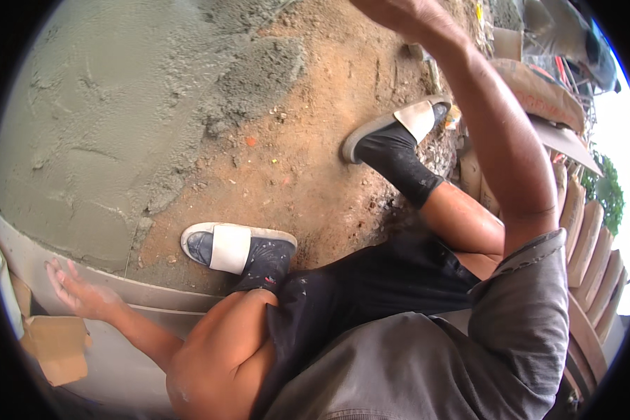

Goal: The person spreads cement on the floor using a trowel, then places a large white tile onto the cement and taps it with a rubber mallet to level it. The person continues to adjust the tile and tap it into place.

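L hand spread flat, fingers apart, resting on pale curved board edge at lower left, just beside wet grey cement patch. R hand raised at top, cut off by frame; can't tell if spread or closed. Between them: two feet in dark socks w/ white-strapped sandals on reddish dirt. Cardboard scrap below L hand. Sacks and stacked timber on right, outdoors. Rim of view is dark.
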Demonstrator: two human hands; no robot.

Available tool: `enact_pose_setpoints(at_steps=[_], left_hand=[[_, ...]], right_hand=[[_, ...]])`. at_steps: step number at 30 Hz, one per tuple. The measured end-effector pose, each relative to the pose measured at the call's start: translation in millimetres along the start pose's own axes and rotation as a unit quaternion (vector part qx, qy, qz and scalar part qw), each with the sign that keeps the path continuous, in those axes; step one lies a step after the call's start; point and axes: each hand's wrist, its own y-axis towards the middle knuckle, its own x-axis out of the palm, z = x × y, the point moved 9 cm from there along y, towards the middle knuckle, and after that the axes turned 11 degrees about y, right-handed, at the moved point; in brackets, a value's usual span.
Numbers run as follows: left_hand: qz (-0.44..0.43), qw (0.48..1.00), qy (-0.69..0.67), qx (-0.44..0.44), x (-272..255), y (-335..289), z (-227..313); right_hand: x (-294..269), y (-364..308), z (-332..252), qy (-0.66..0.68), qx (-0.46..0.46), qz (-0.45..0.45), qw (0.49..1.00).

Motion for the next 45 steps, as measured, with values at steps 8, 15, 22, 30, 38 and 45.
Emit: enact_pose_setpoints(at_steps=[8,15,22,30,38,45], left_hand=[[0.018,0.998,-0.057,0.014,-4,-3,7],[0.055,0.992,-0.099,-0.049,-24,-26,-28],[0.089,0.985,-0.121,-0.081,-39,-37,-43],[0.082,0.985,-0.129,-0.081,-26,-32,-52],[0.041,0.995,-0.079,-0.051,-7,-19,-41],[0.021,0.996,-0.07,-0.043,5,-17,-26]], right_hand=[[126,-48,-94,0.055,-0.098,-0.055,0.992],[130,14,-62,-0.016,-0.063,-0.079,0.995],[53,9,8,-0.014,0.115,0.02,0.993],[53,-16,14,0.006,0.156,0.044,0.987],[95,-47,6,0.312,0.23,-0.037,0.921],[140,-83,-73,0.156,0.028,-0.132,0.978]])
